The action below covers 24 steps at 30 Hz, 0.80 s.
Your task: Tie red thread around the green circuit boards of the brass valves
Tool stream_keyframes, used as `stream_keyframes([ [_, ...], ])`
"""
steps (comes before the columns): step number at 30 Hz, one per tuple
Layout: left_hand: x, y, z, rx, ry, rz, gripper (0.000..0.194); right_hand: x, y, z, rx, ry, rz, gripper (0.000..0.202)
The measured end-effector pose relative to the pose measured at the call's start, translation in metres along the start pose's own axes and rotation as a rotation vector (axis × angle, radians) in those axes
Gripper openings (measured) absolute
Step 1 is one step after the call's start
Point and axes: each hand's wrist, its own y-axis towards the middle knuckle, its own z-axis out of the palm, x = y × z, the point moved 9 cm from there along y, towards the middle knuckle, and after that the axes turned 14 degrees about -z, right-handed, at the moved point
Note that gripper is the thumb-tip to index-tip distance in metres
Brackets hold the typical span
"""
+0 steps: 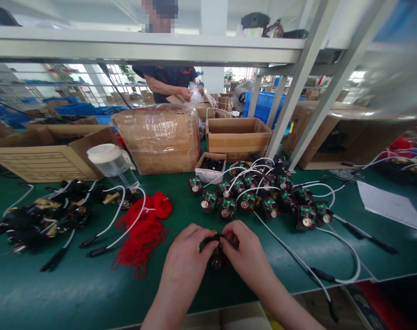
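Note:
My left hand (191, 252) and my right hand (244, 247) meet near the front of the green table, fingers pinched on a small black part (215, 262). Its lower end looks round and shiny; the fingers cover the rest. Just beyond my hands lie several black units with green circuit boards (227, 207) and white cables. Left of my left hand is a tangled heap of red cord (137, 245). Farther left, dark assemblies with brass pieces (46, 220) and white cables are piled up.
Behind the units stand a small box of black parts (211, 174), a taped carton (158, 142) and an open carton (238, 142). A lidded clear jar (113, 162) is at left, white paper (390, 206) at right. Across the table, a person (169, 82) handles clear plastic.

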Motion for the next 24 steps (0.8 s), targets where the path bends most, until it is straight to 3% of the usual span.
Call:
stream_keyframes([
  [3, -0.006, 0.003, 0.002, 0.050, 0.014, -0.012, 0.010, -0.006, 0.000, 0.002, 0.006, 0.060, 0.046, 0.012],
  [10, -0.011, 0.006, 0.000, 0.046, -0.002, -0.040, 0.015, -0.016, 0.001, 0.006, 0.026, 0.220, 0.124, 0.006],
  [24, 0.014, 0.001, -0.003, 0.013, -0.177, -0.054, 0.015, -0.016, 0.003, 0.005, 0.007, 0.262, 0.096, 0.006],
])
